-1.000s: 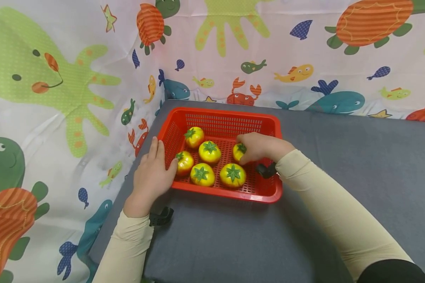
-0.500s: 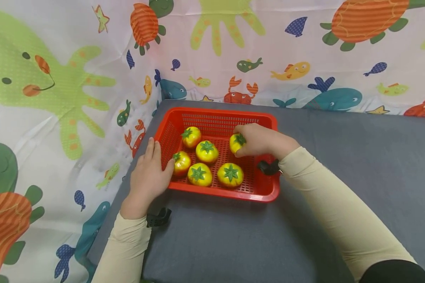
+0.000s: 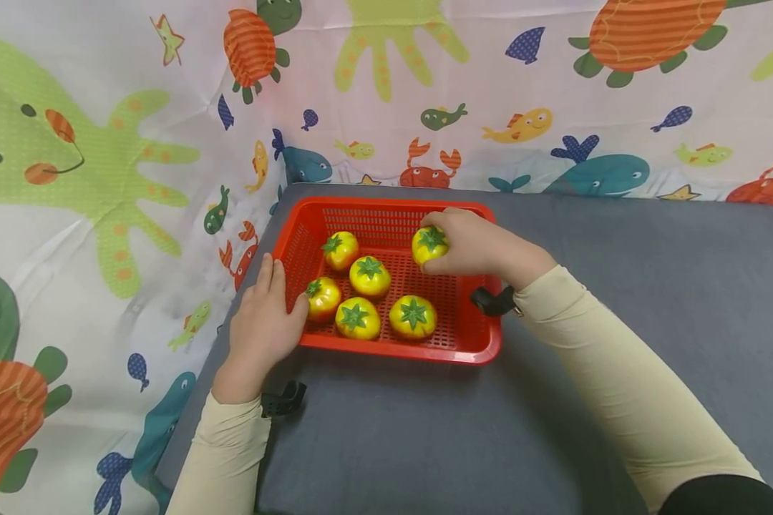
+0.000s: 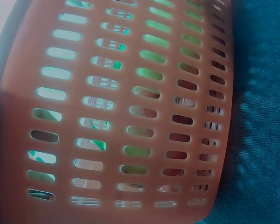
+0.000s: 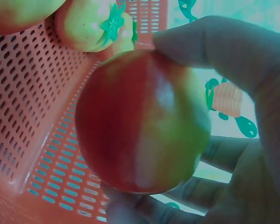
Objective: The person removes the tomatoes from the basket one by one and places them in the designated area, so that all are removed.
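A red plastic basket with slotted walls holds several yellow tomatoes with green star-shaped tops, among them a front right tomato and a middle tomato. My right hand grips another tomato above the right part of the basket, thumb and fingers round its sides. In the right wrist view this tomato shows a red underside, raised over the slotted floor. Fingers straight, my left hand rests at the basket's left rim. The left wrist view shows only the basket's outer wall.
The basket stands on a grey cloth-covered table. A white curtain with sea animals hangs along the left and back table edges. Each wrist wears a black strap, such as the right strap.
My right hand has lifted the tomato from the basket floor and moved it slightly toward the back. My left hand stays at the rim. The head view has shifted a little.
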`<action>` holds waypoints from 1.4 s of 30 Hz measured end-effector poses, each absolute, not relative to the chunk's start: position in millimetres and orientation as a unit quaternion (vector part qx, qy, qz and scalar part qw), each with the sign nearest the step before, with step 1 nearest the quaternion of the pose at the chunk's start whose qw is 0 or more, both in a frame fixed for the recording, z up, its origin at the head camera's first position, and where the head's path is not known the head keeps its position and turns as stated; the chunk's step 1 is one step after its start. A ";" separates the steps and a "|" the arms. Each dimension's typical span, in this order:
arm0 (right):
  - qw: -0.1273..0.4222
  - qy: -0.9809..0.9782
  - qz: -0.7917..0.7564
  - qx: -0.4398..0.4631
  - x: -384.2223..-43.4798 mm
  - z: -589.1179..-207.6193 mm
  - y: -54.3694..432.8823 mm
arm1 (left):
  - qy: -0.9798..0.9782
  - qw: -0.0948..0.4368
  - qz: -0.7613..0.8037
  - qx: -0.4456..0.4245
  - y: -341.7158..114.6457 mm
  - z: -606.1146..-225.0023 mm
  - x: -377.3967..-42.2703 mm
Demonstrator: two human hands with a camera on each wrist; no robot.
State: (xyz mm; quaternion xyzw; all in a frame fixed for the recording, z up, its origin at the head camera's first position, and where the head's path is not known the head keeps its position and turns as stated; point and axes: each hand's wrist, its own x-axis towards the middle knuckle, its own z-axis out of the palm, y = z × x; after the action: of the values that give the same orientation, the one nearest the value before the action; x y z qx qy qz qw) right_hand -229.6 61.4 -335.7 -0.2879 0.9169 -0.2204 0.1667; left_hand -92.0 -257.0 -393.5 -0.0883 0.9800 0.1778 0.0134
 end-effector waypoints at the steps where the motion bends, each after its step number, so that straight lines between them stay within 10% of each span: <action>1: 0.165 0.917 -0.223 -0.288 -228.8 -334.4 63.1 | 0.980 0.014 0.178 -0.089 -256.5 -393.5 -92.2; 42: 0.075 0.937 -0.270 -0.210 -222.7 -322.1 163.5 | 0.981 0.005 0.172 -0.087 -256.1 -393.9 -93.3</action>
State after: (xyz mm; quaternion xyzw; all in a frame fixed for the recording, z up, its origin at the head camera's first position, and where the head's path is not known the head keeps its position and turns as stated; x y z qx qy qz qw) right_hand -222.7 163.5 -322.1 -0.2095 0.9368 -0.2700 0.0751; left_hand -93.3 -256.1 -393.9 -0.0872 0.9813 0.1718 0.0048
